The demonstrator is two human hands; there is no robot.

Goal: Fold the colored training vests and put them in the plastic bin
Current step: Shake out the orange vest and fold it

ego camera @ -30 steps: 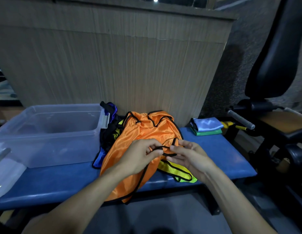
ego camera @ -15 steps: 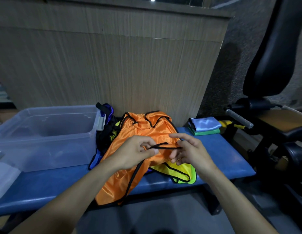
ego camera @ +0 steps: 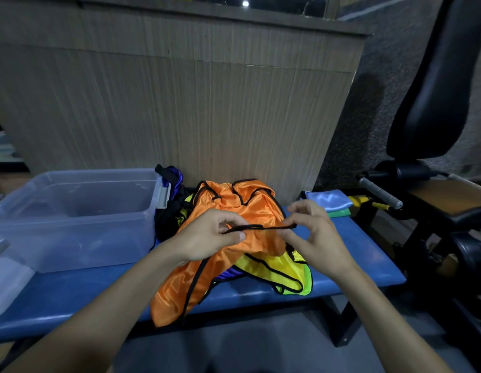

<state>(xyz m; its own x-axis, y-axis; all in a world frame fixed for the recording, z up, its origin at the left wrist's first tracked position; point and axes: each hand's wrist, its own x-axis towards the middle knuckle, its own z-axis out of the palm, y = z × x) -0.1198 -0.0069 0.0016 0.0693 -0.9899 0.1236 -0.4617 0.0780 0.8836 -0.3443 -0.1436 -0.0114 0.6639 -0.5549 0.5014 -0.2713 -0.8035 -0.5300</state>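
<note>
- Head view: the left hand and right hand each pinch the black trim of the orange vest, stretching it taut between them above the heap on the blue surface.
- The plastic bin sits at nine o'clock from the vest, nothing visible in it.
- Judgement: keep both pinches on that edge, lift it free of the yellow vest (slippery fabric), then match corners before creasing.

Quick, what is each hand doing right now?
Left hand: pinches the orange vest by its black trim.
Right hand: pinches the same trim.
</note>
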